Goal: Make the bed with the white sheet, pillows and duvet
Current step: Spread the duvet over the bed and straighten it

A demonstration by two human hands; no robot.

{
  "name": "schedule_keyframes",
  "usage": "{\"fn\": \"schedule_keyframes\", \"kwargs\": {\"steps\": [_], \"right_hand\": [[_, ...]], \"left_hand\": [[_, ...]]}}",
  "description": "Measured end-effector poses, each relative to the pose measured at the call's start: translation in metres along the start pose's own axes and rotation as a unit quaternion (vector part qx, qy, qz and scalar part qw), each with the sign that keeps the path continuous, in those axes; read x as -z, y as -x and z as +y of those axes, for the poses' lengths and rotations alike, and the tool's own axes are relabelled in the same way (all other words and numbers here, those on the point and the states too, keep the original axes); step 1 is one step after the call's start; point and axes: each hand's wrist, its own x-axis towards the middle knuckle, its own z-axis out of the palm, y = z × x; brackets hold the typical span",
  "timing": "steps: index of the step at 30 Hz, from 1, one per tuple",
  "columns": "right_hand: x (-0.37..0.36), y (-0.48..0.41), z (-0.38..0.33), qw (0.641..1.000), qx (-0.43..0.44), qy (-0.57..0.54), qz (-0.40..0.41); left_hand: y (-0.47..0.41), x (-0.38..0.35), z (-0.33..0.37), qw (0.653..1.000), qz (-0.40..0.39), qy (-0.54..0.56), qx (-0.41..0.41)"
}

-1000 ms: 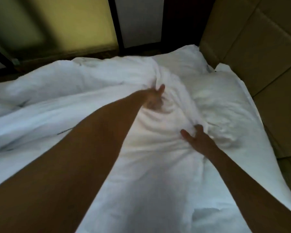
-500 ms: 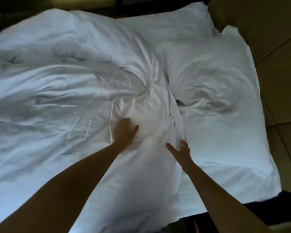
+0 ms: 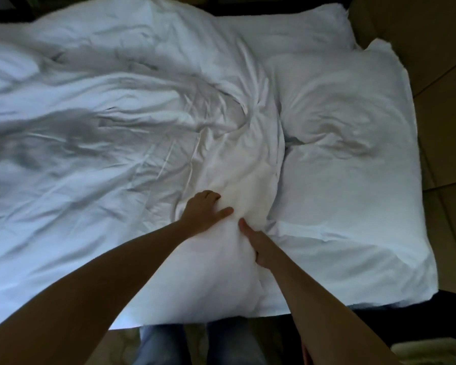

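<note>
at 6 o'clock, nearest, two legs in blue jeans (image 3: 163, 343) stand on a pale patterned floor (image 3: 121, 341), right against the near edge of the bed. a dark strip of bed base (image 3: 321, 321) shows under that edge toward 5 o'clock. a pale soft thing (image 3: 429, 350) sits in the 5 o'clock corner, too cropped to name.

both bare forearms reach in from 7 and 5 o'clock and meet just below the middle. the left hand (image 3: 204, 213) lies on the crumpled white cotton duvet (image 3: 103, 159), fingers bent down into the cloth and thumb stretched toward 3 o'clock, gripping a raised fold. the right hand (image 3: 257, 246), just beside it at its 4 o'clock, has its thumb on top of the same fold and its fingers tucked under it out of sight, pinching the duvet's edge.

the duvet's near corner reaches the bed's near edge at 6 o'clock. the rest spreads in ridges toward 9 and 11 o'clock and runs out of view on the left. touching the fold at 3 o'clock lies a plump white rectangular pillow (image 3: 353, 206), dented in the middle, which reaches the bed's right edge. a second white pillow (image 3: 287, 32) sits beyond it at 1 o'clock.

tan padded panels (image 3: 448, 83) stand along the right, close against the pillows. a dark band of room (image 3: 11, 9) lies past the far edge at 11 o'clock, its detail lost.
</note>
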Motion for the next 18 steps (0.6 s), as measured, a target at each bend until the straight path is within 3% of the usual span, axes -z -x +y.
{"fn": "schedule_keyframes", "kwargs": {"steps": [4, 6, 8, 10, 13, 18], "right_hand": [[0.004, 0.022, -0.016, 0.997, 0.054, -0.057, -0.027], [-0.002, 0.035, -0.022, 0.998, 0.063, -0.013, -0.002], [-0.005, 0.05, -0.033, 0.995, 0.086, 0.028, 0.042], [-0.005, 0.072, -0.057, 0.987, 0.127, 0.06, 0.072], [-0.004, 0.119, -0.108, 0.976, 0.18, 0.088, 0.082], [-0.004, 0.189, -0.188, 0.949, 0.303, 0.058, 0.067]], "left_hand": [[0.035, 0.01, -0.001, 0.996, -0.067, -0.058, 0.007], [0.046, 0.009, 0.008, 0.985, -0.146, -0.084, 0.032], [0.048, 0.009, 0.022, 0.981, -0.175, -0.064, 0.046], [0.05, 0.021, 0.041, 0.991, -0.134, -0.015, 0.011], [0.055, 0.065, 0.075, 0.995, -0.003, 0.083, -0.061], [0.049, 0.163, 0.124, 0.942, 0.164, 0.26, -0.137]]}}
